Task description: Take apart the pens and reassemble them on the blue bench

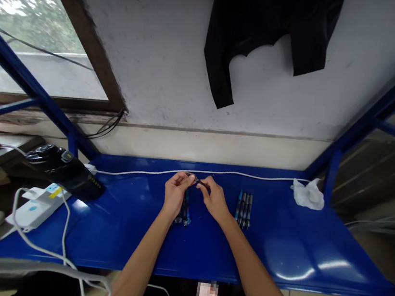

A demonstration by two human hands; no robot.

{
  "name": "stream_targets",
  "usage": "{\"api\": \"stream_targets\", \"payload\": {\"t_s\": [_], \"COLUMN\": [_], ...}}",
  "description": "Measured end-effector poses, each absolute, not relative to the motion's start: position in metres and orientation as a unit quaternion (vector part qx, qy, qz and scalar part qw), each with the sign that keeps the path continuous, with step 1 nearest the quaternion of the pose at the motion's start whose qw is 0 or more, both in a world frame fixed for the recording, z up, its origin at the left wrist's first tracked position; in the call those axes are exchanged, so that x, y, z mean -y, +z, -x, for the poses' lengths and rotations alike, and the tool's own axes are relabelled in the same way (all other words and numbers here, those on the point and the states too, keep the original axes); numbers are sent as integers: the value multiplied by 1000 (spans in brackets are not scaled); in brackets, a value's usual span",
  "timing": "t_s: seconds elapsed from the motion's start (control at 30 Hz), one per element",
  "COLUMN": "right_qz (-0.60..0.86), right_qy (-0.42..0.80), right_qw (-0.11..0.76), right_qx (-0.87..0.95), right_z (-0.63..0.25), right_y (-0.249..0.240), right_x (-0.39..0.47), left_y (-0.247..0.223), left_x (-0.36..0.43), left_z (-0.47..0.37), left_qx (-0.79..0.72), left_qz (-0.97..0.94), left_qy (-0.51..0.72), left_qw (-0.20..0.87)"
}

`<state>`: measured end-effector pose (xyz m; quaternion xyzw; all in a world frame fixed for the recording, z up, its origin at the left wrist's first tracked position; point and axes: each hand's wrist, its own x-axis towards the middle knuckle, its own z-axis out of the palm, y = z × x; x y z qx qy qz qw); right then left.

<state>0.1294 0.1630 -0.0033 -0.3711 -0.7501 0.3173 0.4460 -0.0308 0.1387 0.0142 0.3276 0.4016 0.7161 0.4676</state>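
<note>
A dark, slim pen (196, 180) is held above the blue tabletop (205, 251) between my two hands. The fingers of my left hand (176, 193) pinch one end of it, and those of my right hand (214, 200) pinch the other. Partly covered by my left hand, a few pens (185, 213) with dark and blue barrels lie on the table. To the right of my right hand, several more pens (243, 210) lie side by side, one of them with a blue end.
A black bottle-shaped object (66, 172) leans at the left beside a white power strip (38, 207) with looping cables. A white cord (150, 172) runs along the table's back. Crumpled white plastic (308, 194) sits at the back right. Blue posts (331, 173) frame the table.
</note>
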Motion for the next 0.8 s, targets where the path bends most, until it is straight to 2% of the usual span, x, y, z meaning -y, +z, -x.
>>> {"api": "stream_targets", "payload": {"t_s": [0.23, 0.43, 0.8], "right_qz": [347, 390, 404], "right_qy": [277, 283, 206], "right_qw": [437, 421, 421], "right_qx": [782, 769, 785], "right_z": [-128, -130, -132], "right_y": [-9, -10, -1], "right_x": [-164, -164, -160], "left_y": [10, 10, 19], "left_x": [-140, -139, -141], "left_z": [33, 33, 45], "left_qx": [-416, -419, -389], "left_qz": [-337, -349, -254], "left_qy": [713, 710, 780], "left_qw": [453, 446, 419]}}
